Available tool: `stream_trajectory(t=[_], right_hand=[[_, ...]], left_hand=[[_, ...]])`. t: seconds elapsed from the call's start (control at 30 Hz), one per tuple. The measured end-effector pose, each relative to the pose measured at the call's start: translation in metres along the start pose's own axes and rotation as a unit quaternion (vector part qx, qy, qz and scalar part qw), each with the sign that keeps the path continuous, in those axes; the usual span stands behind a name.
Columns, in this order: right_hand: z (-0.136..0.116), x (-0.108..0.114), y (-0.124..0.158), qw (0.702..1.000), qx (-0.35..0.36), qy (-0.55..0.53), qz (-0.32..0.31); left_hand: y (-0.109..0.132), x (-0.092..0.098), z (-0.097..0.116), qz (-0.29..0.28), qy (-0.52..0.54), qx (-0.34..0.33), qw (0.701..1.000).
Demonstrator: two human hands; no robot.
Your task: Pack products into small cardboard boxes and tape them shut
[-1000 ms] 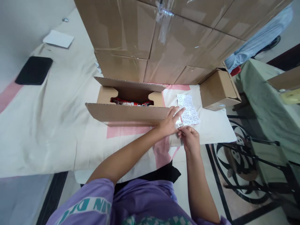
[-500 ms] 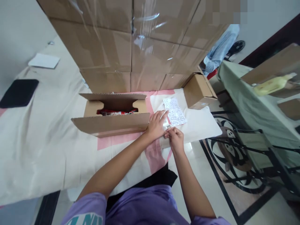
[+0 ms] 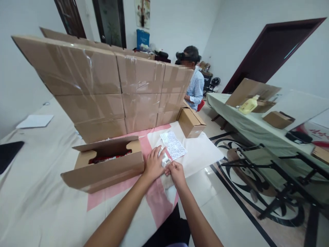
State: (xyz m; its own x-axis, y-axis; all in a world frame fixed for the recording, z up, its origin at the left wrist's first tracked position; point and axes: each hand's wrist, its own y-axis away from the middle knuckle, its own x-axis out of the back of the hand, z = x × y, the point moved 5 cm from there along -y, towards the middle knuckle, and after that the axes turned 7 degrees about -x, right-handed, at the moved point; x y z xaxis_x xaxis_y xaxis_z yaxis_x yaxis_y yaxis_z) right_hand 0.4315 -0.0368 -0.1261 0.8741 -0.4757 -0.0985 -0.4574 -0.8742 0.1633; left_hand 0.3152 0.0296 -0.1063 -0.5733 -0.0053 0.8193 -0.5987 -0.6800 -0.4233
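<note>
White piece (image 3: pixel 167 162) partly hidden by left fingers (image 3: pixel 155 154), black pad (image 3: pixel 9 155) cropped at left

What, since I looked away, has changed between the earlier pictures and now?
Mainly the view: the camera has tilted up, bringing more of a co-worker into view. Nothing was visibly taken hold of or let go. The left hand and right hand stay by the printed sheet, and the open box stays put.
</note>
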Motion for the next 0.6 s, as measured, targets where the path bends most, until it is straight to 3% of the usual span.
stream_trajectory(t=[0.17,0.3,0.43,0.53,0.6], right_hand=[[-0.005,0.005,0.009,0.998,0.056,-0.004,-0.003],[-0.011,0.013,0.028,0.984,0.176,0.027,0.022],[-0.01,0.004,0.044,0.939,0.326,0.108,0.015],[-0.005,-0.014,0.059,0.889,0.433,0.147,-0.026],[-0.001,-0.028,0.07,0.853,0.489,0.175,-0.05]], left_hand=[[0.0,0.0,0.002,-0.004,0.019,0.01,1.0],[0.013,0.021,0.024,-0.031,0.04,-0.055,0.997],[0.045,0.039,0.037,-0.048,0.084,-0.108,0.989],[0.076,0.043,0.033,0.001,0.083,-0.138,0.987],[0.098,0.044,0.026,0.047,0.076,-0.124,0.988]])
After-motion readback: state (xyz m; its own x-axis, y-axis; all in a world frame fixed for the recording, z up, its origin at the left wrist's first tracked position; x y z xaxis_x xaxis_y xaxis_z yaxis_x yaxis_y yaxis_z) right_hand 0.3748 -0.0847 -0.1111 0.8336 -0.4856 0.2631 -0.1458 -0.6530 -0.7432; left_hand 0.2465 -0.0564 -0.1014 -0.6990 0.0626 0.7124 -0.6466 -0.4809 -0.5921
